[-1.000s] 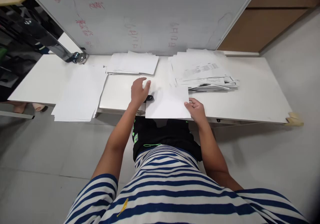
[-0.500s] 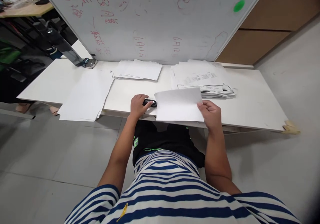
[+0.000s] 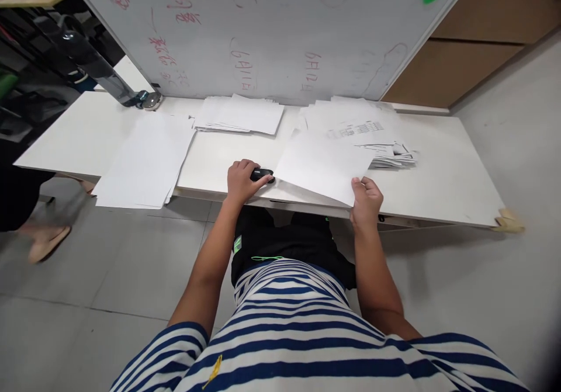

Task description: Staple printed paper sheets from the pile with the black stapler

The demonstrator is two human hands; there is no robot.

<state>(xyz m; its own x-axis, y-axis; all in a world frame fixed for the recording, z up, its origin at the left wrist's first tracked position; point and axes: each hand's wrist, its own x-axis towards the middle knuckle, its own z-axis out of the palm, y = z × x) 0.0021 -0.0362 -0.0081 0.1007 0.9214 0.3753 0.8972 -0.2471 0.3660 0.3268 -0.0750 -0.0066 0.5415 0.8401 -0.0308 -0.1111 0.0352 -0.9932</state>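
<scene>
My left hand (image 3: 242,179) is closed around a small black stapler (image 3: 262,174) near the front edge of the white table. Between the thumb and fingers of my right hand (image 3: 367,200) is the near right corner of some white paper (image 3: 325,161). How many sheets it holds, I cannot tell. The paper lies tilted, with its left corner close to the stapler's front end. Its far side overlaps a stack of printed papers (image 3: 385,157) behind it.
A low paper pile (image 3: 241,114) lies by the whiteboard (image 3: 272,41). More sheets (image 3: 144,158) overhang the table's front edge at left. A dark clear bottle (image 3: 94,59) leans near the table's back left. Another person's foot (image 3: 48,243) is on the floor at left.
My right hand has turned the paper, so its left corner now points at the stapler. My left hand keeps its hold on the stapler. A person's foot has come further into view at left.
</scene>
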